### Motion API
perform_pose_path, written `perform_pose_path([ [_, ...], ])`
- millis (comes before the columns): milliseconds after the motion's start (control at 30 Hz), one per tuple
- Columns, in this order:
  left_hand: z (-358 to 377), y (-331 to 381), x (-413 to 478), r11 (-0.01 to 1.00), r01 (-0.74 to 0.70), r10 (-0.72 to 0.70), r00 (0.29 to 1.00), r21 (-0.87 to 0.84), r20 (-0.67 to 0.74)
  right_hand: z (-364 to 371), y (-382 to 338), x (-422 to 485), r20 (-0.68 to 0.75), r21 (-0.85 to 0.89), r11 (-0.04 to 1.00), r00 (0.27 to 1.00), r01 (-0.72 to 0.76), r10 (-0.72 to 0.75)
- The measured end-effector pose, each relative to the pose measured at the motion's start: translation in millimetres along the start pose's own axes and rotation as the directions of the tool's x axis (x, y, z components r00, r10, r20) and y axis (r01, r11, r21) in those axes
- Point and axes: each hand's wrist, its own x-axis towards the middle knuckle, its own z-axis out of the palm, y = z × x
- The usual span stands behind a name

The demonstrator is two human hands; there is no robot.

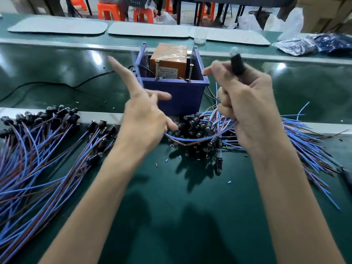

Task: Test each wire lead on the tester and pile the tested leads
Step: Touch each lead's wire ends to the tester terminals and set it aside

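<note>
**One lead held up in front of the tester**

The right-hand grip (247, 107) is clenched round a wire lead (237, 63). The lead's black socket and clear bulb stick up above the knuckles, blurred, near the right wall of the tester (171, 92). Its blue and brown wires hang in a loop down and leftward to the left-hand grip (144, 115).

That grip is released, with the fingers spread and the forefinger pointing up and far. The wire ends reach its lowest finger; I cannot tell whether they are pinched.

The tester is a blue open box on the green surface (171, 216), with an orange block (169, 60) inside and two screws (157, 69) standing at its near rim.

A heap of leads (200, 130) lies just near of the box, its wires fanning right. A second pile of leads (38, 149) lies at left, sockets toward the far side. A black cable (57, 84) runs left from the box.
</note>
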Motion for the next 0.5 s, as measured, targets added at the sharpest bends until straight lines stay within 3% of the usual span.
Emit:
perform_pose_path([
  [167,9,-1,-2,0.994,0.104,-0.106,0.968,0.019,0.229,1,4,1,0.016,-0.170,0.982,0.996,-0.086,0.090],
  [500,8,11,-10,0.985,0.166,-0.141,0.933,-0.046,0.332,1,11,3,0.058,-0.272,0.947,0.980,-0.170,0.192],
])
